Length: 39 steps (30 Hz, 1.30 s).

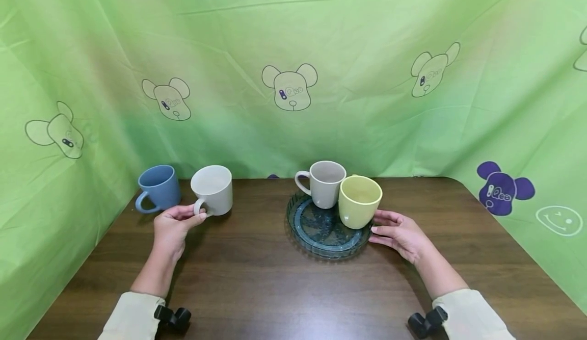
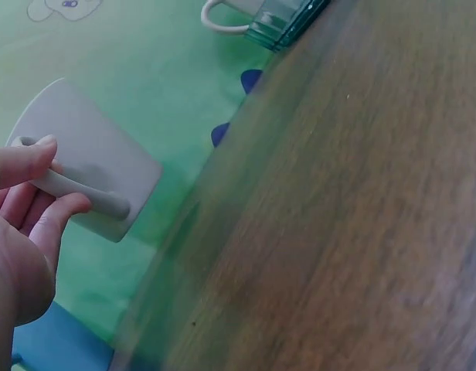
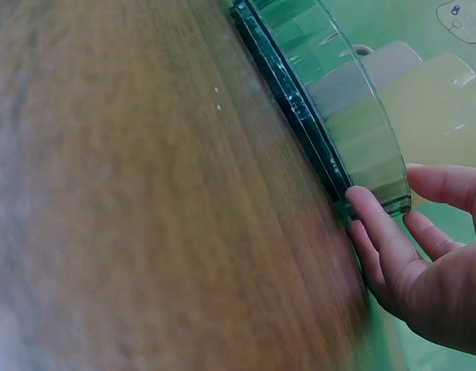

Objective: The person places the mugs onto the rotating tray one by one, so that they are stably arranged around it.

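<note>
My left hand (image 1: 176, 228) pinches the handle of a white mug (image 1: 217, 192) between thumb and fingers. In the left wrist view, green cloth shows between this mug's base and the tabletop. Just left of it stands a blue mug (image 1: 165, 189), its handle toward me. At the right, a round clear green tray (image 1: 316, 245) with a ridged wall carries a light grey mug (image 1: 324, 189) and a pale yellow mug (image 1: 359, 207) side by side. The fingers of my right hand (image 1: 403, 235) touch the tray's right rim, spread and fairly straight, beside the yellow mug.
The brown wooden table (image 1: 257, 289) runs back to a green cloth (image 1: 357, 29) printed with bear heads. This cloth also rises along the left and right sides. A stretch of tabletop separates the white mug from the tray.
</note>
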{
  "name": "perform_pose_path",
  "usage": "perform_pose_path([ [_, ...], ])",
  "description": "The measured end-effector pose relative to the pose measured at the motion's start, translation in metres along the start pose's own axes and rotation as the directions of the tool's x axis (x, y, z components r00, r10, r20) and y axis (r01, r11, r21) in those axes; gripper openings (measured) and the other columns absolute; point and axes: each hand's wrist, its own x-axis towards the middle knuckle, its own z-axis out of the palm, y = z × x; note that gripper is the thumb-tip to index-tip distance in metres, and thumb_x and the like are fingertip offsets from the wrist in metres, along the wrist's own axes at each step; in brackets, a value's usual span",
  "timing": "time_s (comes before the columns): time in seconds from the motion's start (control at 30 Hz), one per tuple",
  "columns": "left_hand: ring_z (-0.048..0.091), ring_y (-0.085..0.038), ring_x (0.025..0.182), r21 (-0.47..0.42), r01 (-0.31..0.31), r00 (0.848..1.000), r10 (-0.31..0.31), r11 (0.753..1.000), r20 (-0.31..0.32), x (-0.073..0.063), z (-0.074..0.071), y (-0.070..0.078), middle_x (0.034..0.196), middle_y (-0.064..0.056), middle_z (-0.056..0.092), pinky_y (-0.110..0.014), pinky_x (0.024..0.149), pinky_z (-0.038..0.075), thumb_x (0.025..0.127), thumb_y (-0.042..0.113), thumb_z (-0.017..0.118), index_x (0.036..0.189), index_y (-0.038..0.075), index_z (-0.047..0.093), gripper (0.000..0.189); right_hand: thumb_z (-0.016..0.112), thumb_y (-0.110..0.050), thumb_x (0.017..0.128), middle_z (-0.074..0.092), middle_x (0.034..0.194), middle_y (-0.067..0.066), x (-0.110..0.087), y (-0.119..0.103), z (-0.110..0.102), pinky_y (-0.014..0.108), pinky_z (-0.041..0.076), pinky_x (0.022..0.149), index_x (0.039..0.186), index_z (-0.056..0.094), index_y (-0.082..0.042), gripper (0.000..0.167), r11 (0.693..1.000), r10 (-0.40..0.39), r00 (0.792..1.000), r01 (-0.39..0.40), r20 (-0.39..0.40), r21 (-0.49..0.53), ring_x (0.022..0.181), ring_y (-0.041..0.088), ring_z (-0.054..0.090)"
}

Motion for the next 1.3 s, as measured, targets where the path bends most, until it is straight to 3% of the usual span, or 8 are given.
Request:
perform_pose_path([
  [0.33, 0.070, -0.009, 0.065, -0.037, -0.022, 0.998, 0.024, 0.999, 0.052, -0.004, 0.008, 0.003, 0.066, 0.002, 0.070, -0.023, 0.067, 0.058, 0.069, -0.027, 0.070, 0.067, 0.015, 0.074, 0.042, 0.056, 0.015, 0.088, 0.044, 0.120, 0.014, 0.000, -0.001, 0.001, 0.042, 0.056, 0.087, 0.143, 0.023, 0.016, 0.063, 1.000, -0.001, 1.000, 0.001, 0.004, 0.004, 0.098, 0.019, 0.062],
  [0.67, 0.068, -0.007, 0.066, -0.061, -0.044, 0.994, 0.050, 0.997, 0.099, -0.013, 0.015, 0.008, 0.069, 0.003, 0.071, -0.021, 0.065, 0.057, 0.068, -0.028, 0.070, 0.070, 0.013, 0.076, 0.041, 0.057, 0.016, 0.088, 0.047, 0.117, 0.011, -0.001, -0.002, 0.001, 0.042, 0.056, 0.086, 0.137, 0.037, 0.010, 0.053, 1.000, -0.004, 1.000, 0.004, 0.002, 0.023, 0.097, 0.019, 0.063],
  [1.3, 0.069, -0.008, 0.068, -0.061, -0.030, 0.988, 0.039, 0.998, 0.146, -0.016, 0.026, 0.011, 0.070, 0.001, 0.072, -0.022, 0.067, 0.058, 0.069, -0.027, 0.069, 0.071, 0.016, 0.075, 0.043, 0.057, 0.015, 0.088, 0.046, 0.118, 0.012, -0.002, -0.002, 0.001, 0.042, 0.056, 0.086, 0.140, 0.031, 0.013, 0.058, 1.000, -0.002, 1.000, 0.002, -0.005, 0.003, 0.098, 0.019, 0.062],
])
